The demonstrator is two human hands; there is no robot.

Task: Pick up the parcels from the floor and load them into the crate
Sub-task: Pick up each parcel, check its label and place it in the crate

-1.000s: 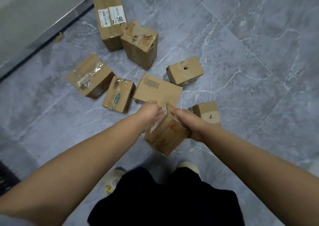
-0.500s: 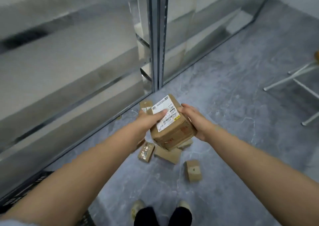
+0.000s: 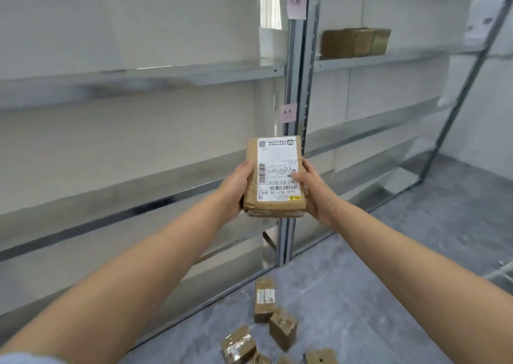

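Note:
A brown cardboard parcel (image 3: 274, 174) with a white shipping label on top is held at chest height in front of metal shelving. My left hand (image 3: 236, 188) grips its left side and my right hand (image 3: 313, 191) grips its right side, thumb on the label. Several more cardboard parcels lie on the grey floor below, among them a tall one (image 3: 264, 299), a squat one (image 3: 283, 327) and a taped one (image 3: 238, 347). No crate is in view.
Grey metal shelving (image 3: 294, 108) fills the wall ahead, with its upright post right behind the parcel. Brown boxes (image 3: 355, 41) sit on an upper right shelf. Pink paper tags (image 3: 297, 4) hang on the post. Grey marble floor (image 3: 388, 294) spreads to the right.
I have stood up and lifted the parcel from the floor to chest height. The label now faces up, and the view has swung from the floor up to the shelving.

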